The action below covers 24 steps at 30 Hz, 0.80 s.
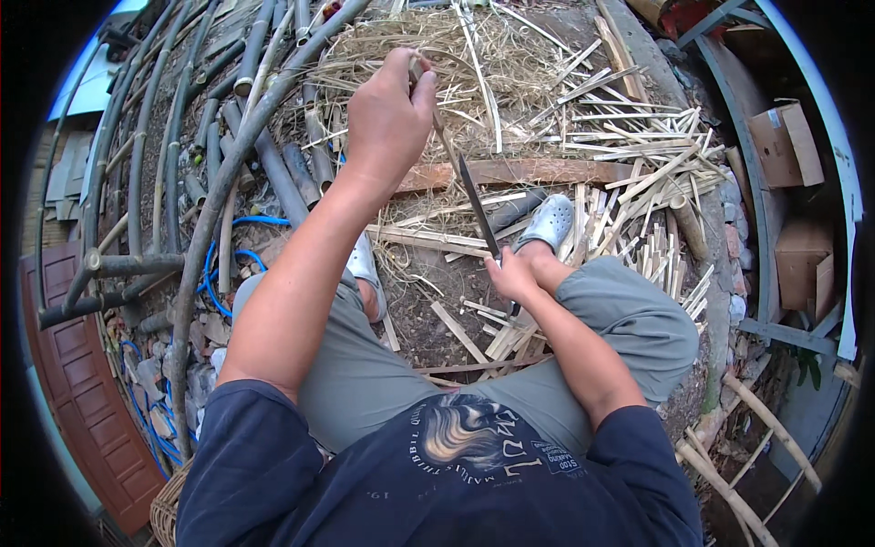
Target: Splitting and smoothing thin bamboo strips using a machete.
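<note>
Raised ahead of me, my left hand (pixel 387 118) is closed around the upper end of a thin bamboo strip (pixel 445 137), which slants down to the right. Lower, above my bent leg, my right hand (pixel 513 278) grips a knife (pixel 476 202) with a long dark blade. The blade points up and away, and its tip end meets or overlaps the strip's lower part. Whether the edge is cutting into the strip cannot be made out. Shavings (pixel 437 77) and split strips (pixel 638 146) lie on the ground around them.
A reddish wooden plank (pixel 519 173) lies across in front of my feet. Bamboo poles (pixel 246 146) crowd the left, with a blue hose (pixel 214 273) near them. At the right are cardboard boxes (pixel 786 146) on a shelf frame and a bamboo ladder-like frame (pixel 761 447).
</note>
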{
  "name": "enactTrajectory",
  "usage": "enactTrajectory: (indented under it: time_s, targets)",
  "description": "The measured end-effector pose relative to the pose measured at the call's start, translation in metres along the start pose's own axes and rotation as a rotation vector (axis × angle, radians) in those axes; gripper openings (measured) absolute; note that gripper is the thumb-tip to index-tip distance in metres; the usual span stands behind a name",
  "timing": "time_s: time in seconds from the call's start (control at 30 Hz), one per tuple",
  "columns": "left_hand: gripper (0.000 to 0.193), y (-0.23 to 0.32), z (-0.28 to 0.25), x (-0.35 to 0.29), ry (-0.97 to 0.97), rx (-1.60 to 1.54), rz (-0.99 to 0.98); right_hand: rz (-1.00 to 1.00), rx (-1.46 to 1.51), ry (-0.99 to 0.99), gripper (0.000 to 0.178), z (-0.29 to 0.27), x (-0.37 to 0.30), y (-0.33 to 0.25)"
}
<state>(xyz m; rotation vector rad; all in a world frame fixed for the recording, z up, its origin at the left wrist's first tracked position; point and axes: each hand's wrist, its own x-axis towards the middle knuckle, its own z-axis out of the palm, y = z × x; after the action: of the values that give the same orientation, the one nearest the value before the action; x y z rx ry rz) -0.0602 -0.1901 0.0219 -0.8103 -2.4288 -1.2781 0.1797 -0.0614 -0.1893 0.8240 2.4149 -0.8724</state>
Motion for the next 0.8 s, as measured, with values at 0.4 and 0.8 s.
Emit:
enactTrajectory:
  time_s: [0.4, 0.8]
  targets:
    - [0.016, 0.004, 0.003, -0.004, -0.006, -0.031, 0.000, -0.027, -0.041, 0.066, 0.041, 0.019, 0.009, 0.022]
    - [0.016, -0.002, 0.000, -0.003, -0.002, 0.003, -0.034, -0.028, -0.025, 0.058, 0.048, 0.032, 0.009, 0.034]
